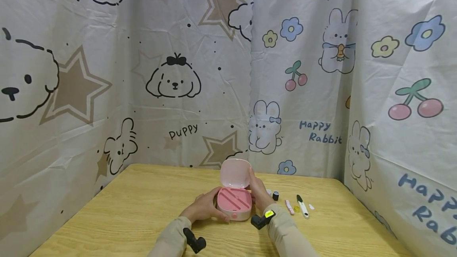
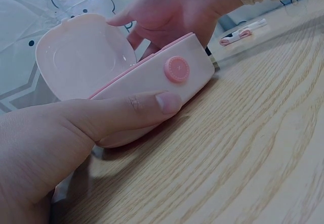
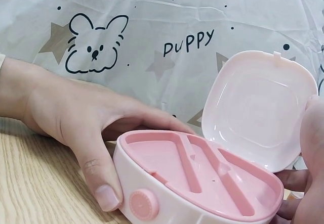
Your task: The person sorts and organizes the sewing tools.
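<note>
A small pink-and-white storage box (image 1: pixel 243 216) stands on the table with its pale pink lid (image 1: pixel 234 173) raised. Its darker pink tray (image 3: pixel 157 158) has slanting dividers and holds nothing that I can see. On the front wall is a round pink button (image 2: pixel 176 69). My left hand (image 1: pixel 205 206) grips the box's left side, thumb along the front and fingers toward the back. At the lid's right edge, my right hand (image 1: pixel 259 190) has its thumb on the rim, with fingers behind the lid and beside the box; some of those fingers are partly hidden.
Right of the box lie a black spool-like piece (image 1: pixel 275 196), a pink-and-white strip (image 1: pixel 289 207), a small yellow round piece (image 1: pixel 296 209), a slim black-and-white tool (image 1: pixel 302 206) and a small white piece (image 1: pixel 311 206). Printed curtains (image 1: pixel 214 110) surround the wooden table (image 1: pixel 143 209).
</note>
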Tool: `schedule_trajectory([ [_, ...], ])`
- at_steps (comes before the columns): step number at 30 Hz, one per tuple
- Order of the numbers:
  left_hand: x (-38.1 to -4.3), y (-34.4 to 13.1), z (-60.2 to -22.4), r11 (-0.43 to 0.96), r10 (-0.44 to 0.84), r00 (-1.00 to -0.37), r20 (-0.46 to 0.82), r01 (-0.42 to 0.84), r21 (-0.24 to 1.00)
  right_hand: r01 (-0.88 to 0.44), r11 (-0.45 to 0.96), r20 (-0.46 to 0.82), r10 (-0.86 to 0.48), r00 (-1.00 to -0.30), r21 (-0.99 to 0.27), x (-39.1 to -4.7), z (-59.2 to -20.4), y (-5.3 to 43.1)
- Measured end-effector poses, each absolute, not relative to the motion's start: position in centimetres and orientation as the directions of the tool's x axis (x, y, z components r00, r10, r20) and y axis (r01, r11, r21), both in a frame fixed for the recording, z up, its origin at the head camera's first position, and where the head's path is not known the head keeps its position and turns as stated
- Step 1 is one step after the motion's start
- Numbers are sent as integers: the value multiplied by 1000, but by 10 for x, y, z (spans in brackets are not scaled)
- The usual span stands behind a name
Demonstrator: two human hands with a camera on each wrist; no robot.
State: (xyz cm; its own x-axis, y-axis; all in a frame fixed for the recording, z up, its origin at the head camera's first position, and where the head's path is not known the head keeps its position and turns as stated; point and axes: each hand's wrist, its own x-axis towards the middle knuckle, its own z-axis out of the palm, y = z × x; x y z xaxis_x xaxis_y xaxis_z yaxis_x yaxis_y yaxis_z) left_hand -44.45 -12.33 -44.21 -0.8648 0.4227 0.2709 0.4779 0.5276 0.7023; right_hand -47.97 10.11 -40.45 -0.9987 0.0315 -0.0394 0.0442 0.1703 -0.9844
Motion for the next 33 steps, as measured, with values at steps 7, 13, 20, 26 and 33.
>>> schedule_trajectory([
  [7, -445, -123, -443, 528, 420, -869, 263, 469, 708, 34, 143, -32, 16, -999, -989, -480, -408, 102],
  [13, -444, -123, -443, 533, 417, -870, 264, 469, 704, 43, 134, -40, 30, -999, -990, -480, -410, 102],
  [20, -443, -122, -443, 529, 428, -863, 268, 480, 700, 79, 116, -75, 34, -997, -990, -480, -409, 103],
  [26, -444, -122, -444, 529, 422, -869, 257, 466, 709, 108, 112, -104, 41, -994, -988, -480, -408, 103],
  [33, -443, -123, -443, 533, 427, -859, 283, 492, 688, 99, 124, -94, 46, -995, -987, -479, -408, 102],
])
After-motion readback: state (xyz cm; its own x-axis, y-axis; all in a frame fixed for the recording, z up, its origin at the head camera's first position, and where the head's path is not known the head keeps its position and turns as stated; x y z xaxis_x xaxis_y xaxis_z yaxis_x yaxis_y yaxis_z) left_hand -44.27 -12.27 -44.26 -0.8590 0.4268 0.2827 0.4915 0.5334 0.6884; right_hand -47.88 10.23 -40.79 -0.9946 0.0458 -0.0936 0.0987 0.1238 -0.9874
